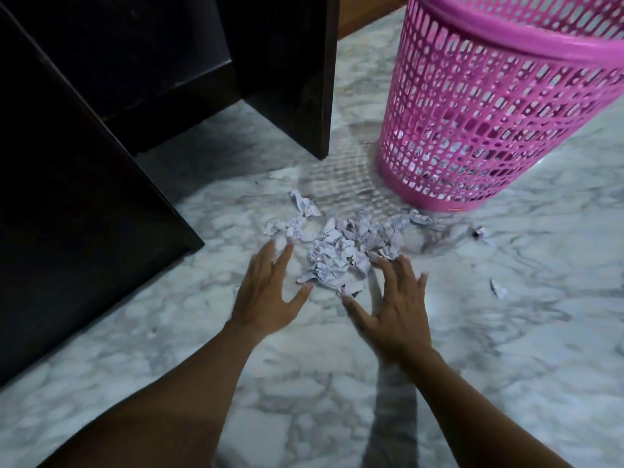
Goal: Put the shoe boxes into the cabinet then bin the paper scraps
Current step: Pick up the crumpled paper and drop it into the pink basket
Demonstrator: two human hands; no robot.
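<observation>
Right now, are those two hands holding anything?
Left hand: open, fingers spread, holding nothing.
Right hand: open, fingers spread by the paper scraps, holding nothing.

**Marble floor, dark cabinet**

A white marble floor (506,349) with grey veining fills the view from 3 to 8 o'clock, glossy under dim, cool light. A dark cabinet (84,197) stands from 9 to 12 o'clock, its upright panel (304,79) reaching the floor. A brown wooden strip (368,15) shows at 12 o'clock.
</observation>
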